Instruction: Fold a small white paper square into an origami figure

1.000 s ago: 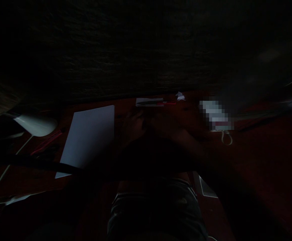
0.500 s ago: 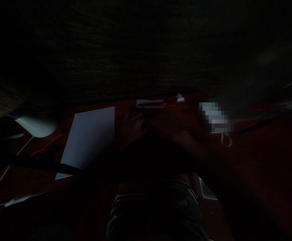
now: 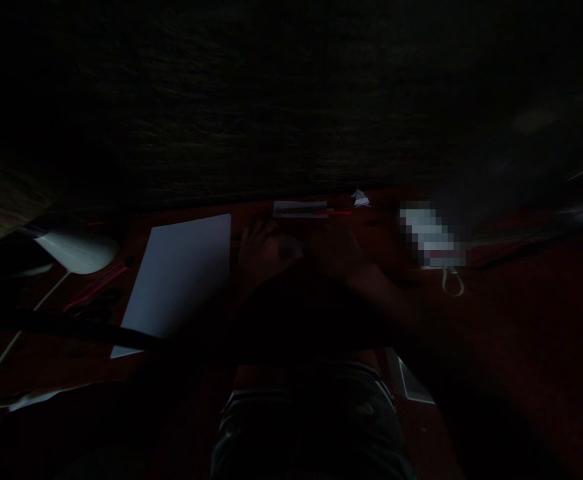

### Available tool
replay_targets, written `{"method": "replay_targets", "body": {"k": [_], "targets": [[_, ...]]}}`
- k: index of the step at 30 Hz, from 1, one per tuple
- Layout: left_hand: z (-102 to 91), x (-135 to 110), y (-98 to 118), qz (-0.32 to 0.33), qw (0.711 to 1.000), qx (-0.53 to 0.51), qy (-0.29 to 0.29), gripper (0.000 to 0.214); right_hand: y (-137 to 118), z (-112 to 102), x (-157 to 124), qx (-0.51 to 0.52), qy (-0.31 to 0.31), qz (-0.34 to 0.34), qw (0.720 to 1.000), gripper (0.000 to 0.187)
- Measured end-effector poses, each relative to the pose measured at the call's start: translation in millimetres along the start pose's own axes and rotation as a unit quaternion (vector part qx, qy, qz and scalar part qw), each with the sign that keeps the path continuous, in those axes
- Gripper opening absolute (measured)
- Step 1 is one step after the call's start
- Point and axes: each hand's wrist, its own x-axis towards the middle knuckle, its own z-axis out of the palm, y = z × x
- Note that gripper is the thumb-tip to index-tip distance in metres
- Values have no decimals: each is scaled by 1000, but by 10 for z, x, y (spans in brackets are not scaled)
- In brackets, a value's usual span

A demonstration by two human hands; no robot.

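The light is very dim, so details are hard to make out. My left hand (image 3: 260,250) rests on the reddish tabletop (image 3: 379,233), its fingers apart and flat. Close by its thumb shows a small pale piece (image 3: 291,247), possibly paper; its kind is unclear. On the other side of that piece, my right hand (image 3: 339,253) appears closed, and shadow hides whatever may be in its fingers. Just beyond both hands, a slim dark thing with a red end (image 3: 334,211) lies across a pale strip (image 3: 281,207).
White sheets of paper (image 3: 186,267) lie to the left. Farther left are a white cone-shaped object (image 3: 79,252) with a pale cord (image 3: 1,360) and a red slim item (image 3: 96,285). A crumpled white scrap (image 3: 360,198) sits at the back; a blurred-out pale object (image 3: 431,233) stands right.
The small pale piece between my hands shows more clearly now. My left hand has shifted slightly left and its fingers are more spread. My right hand has barely moved.
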Motion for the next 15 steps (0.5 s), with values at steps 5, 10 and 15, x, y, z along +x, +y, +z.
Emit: {"method": "replay_targets", "body": {"k": [5, 10, 15], "targets": [[4, 1, -1, -4, 1000, -7, -2, 33, -27, -27, -29, 3, 4, 22, 1000, 47], [20, 5, -2, -6, 1000, -18, 3, 29, -42, -87, -65, 0, -11, 32, 999, 42], [4, -7, 14, -6, 1000, -12, 5, 30, -54, -104, -79, -5, -12, 41, 999, 46]]}}
